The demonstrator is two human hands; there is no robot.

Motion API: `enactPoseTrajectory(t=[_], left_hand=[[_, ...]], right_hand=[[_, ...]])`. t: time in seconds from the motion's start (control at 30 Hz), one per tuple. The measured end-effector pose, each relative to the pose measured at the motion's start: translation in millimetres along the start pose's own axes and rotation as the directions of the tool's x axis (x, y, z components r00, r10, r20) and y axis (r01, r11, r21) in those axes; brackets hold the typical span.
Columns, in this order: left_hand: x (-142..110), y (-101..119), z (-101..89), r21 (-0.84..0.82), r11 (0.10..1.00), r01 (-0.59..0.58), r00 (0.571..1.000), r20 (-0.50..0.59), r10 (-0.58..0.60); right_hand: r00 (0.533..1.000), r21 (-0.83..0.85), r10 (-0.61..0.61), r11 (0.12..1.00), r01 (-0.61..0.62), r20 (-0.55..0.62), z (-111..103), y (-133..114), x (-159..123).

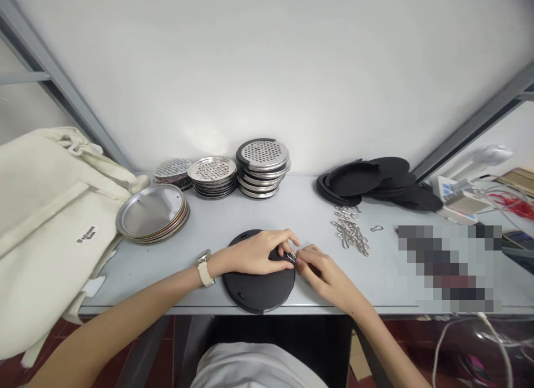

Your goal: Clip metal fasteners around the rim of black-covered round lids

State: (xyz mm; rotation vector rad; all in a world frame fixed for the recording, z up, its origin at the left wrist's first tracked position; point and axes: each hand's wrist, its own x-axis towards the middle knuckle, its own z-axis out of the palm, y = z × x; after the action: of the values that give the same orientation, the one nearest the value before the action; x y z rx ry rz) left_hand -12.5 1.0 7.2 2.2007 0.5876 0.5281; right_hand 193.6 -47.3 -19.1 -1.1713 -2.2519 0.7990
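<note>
A round black disc (pixel 258 290) with small slots near its rim lies flat at the table's front edge. Across its top lies my left hand (pixel 261 251), thumb and curled fingers closed about its right side, the index finger stretched out over the edge. My right hand (pixel 323 274) pinches a small silver spring clip (pixel 291 256) at the disc's right rim. The clip's far end is partly covered by fingers, so I cannot tell whether it passes through a slot. More silver clips (pixel 350 232) lie in a loose pile to the right, with one single clip (pixel 376 228) beside them.
Stacks of perforated metal plates (pixel 263 154) stand by the wall, with plain metal discs (pixel 151 210) left of them. Black discs and rings (pixel 354 179) are heaped at back right. A cream bag (pixel 54 232) borders the left; a small white device (pixel 454 201) stands right.
</note>
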Motion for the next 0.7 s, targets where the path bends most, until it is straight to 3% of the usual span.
enactPoseTrajectory(t=[0.7], left_hand=[[1.2, -0.5, 0.0, 0.028, 0.999, -0.041, 0.999, -0.006, 0.041]], right_hand=[[1.000, -0.027, -0.017, 0.999, 0.017, -0.020, 1.1, 0.6, -1.4]])
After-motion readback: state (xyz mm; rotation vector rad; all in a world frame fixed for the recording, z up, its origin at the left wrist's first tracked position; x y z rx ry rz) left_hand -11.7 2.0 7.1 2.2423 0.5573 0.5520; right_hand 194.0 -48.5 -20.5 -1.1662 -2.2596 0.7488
